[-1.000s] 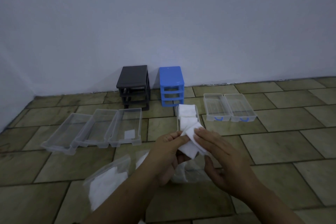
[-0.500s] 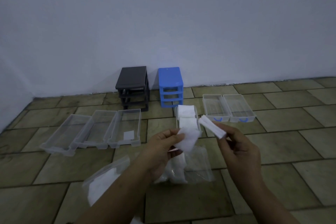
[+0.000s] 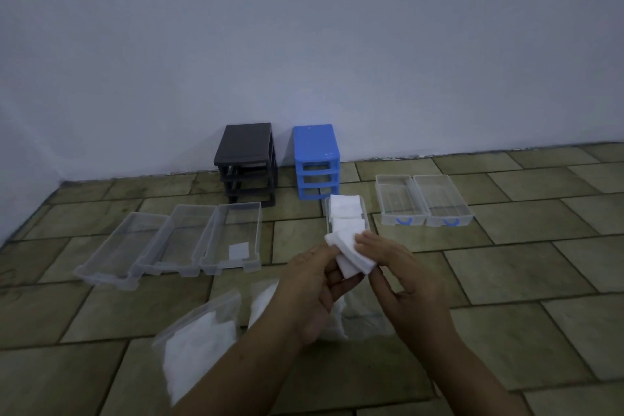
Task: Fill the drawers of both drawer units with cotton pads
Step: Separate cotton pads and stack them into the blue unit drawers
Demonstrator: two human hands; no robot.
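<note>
2 hands (image 3: 364, 284) pinch cotton pads (image 3: 351, 255) (above bare floor tiles (image 3: 506, 267)).

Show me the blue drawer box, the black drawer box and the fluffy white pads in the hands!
blue drawer unit (image 3: 315, 142), head view: on its flat top.
black drawer unit (image 3: 245, 142), head view: on its flat top.
cotton pads (image 3: 353, 255), head view: on the white stack between both hands.

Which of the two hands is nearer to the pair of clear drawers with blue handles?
Right. The right hand is below and left of the blue-handled drawers, holding a stack of cotton pads. The left hand is further left, pinching the same stack.
</note>
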